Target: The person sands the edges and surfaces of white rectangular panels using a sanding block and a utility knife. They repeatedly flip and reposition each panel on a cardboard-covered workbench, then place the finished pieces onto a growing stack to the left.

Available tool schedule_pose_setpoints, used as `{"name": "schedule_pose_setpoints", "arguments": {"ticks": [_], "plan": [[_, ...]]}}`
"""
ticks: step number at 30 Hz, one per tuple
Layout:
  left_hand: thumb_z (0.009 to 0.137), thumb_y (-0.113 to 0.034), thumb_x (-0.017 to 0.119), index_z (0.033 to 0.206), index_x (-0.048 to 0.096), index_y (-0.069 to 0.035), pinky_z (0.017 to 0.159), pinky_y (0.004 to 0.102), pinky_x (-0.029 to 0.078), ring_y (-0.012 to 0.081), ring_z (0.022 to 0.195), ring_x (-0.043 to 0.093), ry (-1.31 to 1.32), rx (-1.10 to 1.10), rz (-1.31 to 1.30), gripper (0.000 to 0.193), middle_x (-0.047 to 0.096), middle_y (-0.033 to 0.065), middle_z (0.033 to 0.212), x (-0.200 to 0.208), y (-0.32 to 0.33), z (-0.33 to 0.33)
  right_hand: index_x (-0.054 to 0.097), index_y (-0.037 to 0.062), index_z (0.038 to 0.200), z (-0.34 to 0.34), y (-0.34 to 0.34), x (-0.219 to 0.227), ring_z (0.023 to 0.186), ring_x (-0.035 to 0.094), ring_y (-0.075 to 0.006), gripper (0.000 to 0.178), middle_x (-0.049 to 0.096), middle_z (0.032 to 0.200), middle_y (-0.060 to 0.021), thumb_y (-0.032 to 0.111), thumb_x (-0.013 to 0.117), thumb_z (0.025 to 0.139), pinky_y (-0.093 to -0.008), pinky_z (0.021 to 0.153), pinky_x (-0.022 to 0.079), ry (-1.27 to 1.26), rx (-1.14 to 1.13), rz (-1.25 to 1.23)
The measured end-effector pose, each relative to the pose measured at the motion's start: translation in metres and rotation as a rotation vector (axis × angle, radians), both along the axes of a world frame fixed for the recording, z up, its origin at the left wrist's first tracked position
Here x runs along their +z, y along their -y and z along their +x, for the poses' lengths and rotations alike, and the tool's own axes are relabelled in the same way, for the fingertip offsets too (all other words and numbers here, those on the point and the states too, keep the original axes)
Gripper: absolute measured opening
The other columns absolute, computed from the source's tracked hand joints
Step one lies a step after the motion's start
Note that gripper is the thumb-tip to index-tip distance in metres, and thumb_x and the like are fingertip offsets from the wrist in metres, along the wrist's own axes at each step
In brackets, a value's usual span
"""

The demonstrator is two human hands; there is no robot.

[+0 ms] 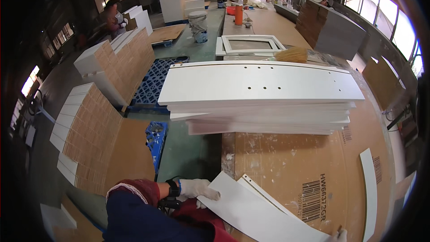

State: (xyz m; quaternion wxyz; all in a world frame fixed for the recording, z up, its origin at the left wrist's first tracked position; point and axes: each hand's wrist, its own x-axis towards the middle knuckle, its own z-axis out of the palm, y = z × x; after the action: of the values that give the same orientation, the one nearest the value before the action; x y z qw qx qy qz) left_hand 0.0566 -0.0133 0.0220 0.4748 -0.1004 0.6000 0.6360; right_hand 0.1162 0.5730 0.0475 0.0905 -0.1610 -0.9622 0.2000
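Note:
My left hand [199, 189], in a pale work glove, is closed on the left end of a long white panel [264, 210]. The panel lies slanted across the front of the cardboard-covered table. At its lower right end is my right hand [341, 235], mostly cut off by the picture's edge, with its fingers closed at the panel's end. A small brown tip shows there; I cannot make out what it is. Behind the panel runs a narrow white strip [249, 180] with small holes near its end. Farther back rests a stack of white panels [264, 80], the top one drilled with several holes.
A narrow white board [368, 192] lies on the table's right side. Behind the stack are a brush [291, 55] and white frames [251, 38]. Stacked panels [85, 139] and a blue pallet [156, 141] stand at left. Other people [115, 18] work farther off.

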Motion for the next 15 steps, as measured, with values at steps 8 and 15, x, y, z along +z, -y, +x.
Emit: {"name": "schedule_pose_setpoints", "arguments": {"ticks": [8, 15], "plan": [[0.086, -0.039, 0.067, 0.082, 0.065, 0.002, 0.040, 0.0253, 0.051, 0.0172, 0.048, 0.062, -0.011, -0.008, 0.006, 0.041, 0.062, 0.0099, 0.060, -0.001, 0.001, 0.004, 0.060, 0.0016, 0.113, 0.002, 0.005, 0.030, 0.100, 0.061, -0.0386, 0.030, 0.065, 0.107, -0.0240, 0.020, 0.055, 0.090, -0.0420, 0.087, 0.047, 0.376, -0.331, 0.201], [0.085, -0.038, 0.069, 0.089, 0.066, 0.004, 0.045, 0.0271, 0.054, 0.0184, 0.051, 0.064, 0.029, 0.000, 0.062, 0.042, 0.064, 0.0116, 0.065, -0.007, 0.013, 0.009, 0.060, 0.0017, 0.115, 0.034, 0.008, 0.014, 0.088, 0.061, -0.0302, 0.033, 0.065, 0.100, -0.0192, 0.024, 0.059, 0.091, -0.0373, 0.085, 0.048, 0.171, -0.128, 0.200]]}}
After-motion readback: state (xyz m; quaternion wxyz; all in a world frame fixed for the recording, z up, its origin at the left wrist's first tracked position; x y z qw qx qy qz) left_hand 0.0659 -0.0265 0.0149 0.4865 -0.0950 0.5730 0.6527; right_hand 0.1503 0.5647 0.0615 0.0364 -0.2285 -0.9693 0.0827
